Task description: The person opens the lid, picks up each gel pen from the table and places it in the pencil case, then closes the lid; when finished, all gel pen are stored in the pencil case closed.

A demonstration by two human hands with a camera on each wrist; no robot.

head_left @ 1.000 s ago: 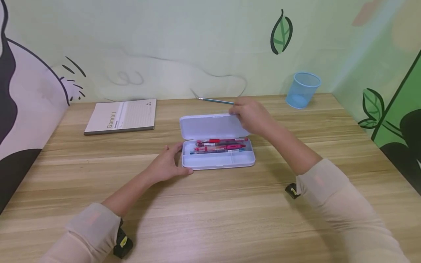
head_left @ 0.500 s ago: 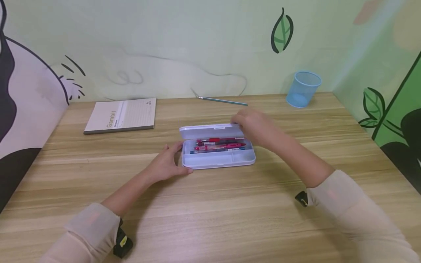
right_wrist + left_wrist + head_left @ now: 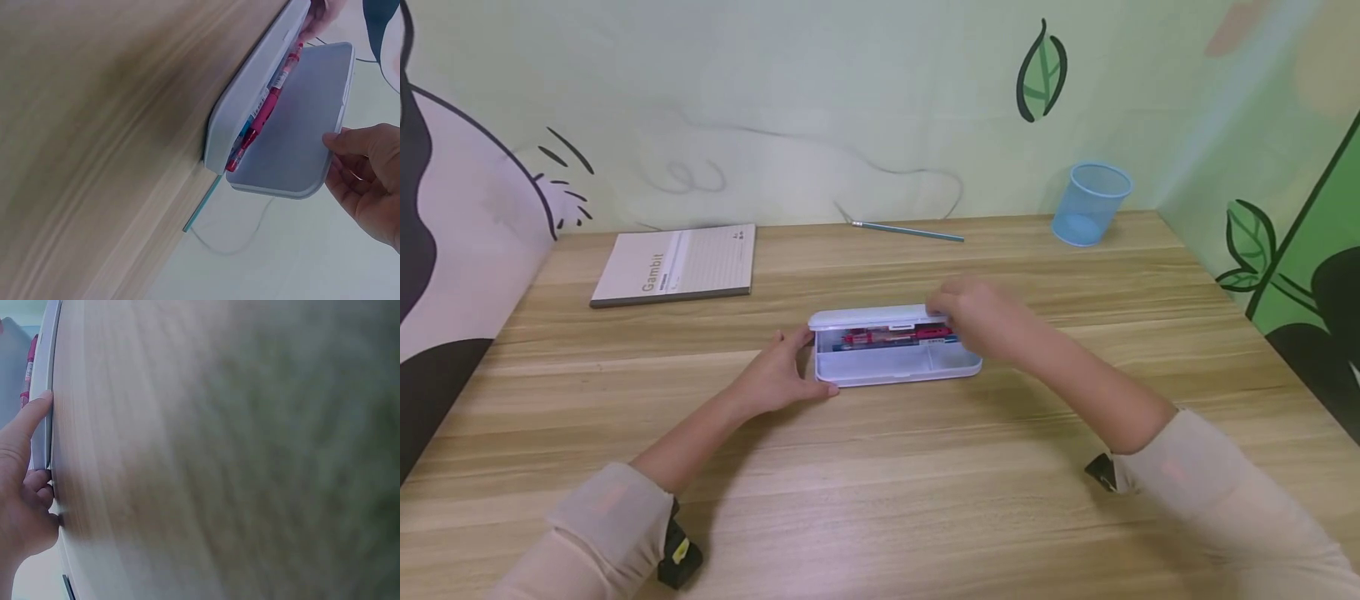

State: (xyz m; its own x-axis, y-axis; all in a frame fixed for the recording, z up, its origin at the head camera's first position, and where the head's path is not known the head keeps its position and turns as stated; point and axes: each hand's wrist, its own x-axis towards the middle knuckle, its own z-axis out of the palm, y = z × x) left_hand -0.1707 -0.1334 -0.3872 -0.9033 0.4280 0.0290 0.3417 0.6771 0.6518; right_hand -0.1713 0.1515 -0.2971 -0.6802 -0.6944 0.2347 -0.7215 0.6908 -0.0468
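A pale blue-white pencil case (image 3: 887, 381) lies on the table, its hinged lid (image 3: 865, 317) tilted partway over the back compartment. Several pens (image 3: 887, 337), red, pink and blue, lie in that compartment; the front ones look bare. At the left end my left hand (image 3: 771, 375) holds the case, thumb at the front corner and fingers at the back of that side. My right hand (image 3: 981, 321) pinches the lid's edge near its right corner. In the right wrist view, the thumb (image 3: 350, 140) is on the lid's outer edge, and a pink pen (image 3: 267, 107) shows inside.
Behind the case a blue pencil (image 3: 910, 232) lies near the wall. A notebook (image 3: 677, 262) rests at the back left, and a blue mesh pen cup (image 3: 1092, 204) stands at the back right. The painted wall (image 3: 850, 100) borders the table's far edge.
The right hand has swung the lid from lying back to leaning forward over the pens, moving toward the person. More of the blue pencil now shows. My left hand has stayed in place.
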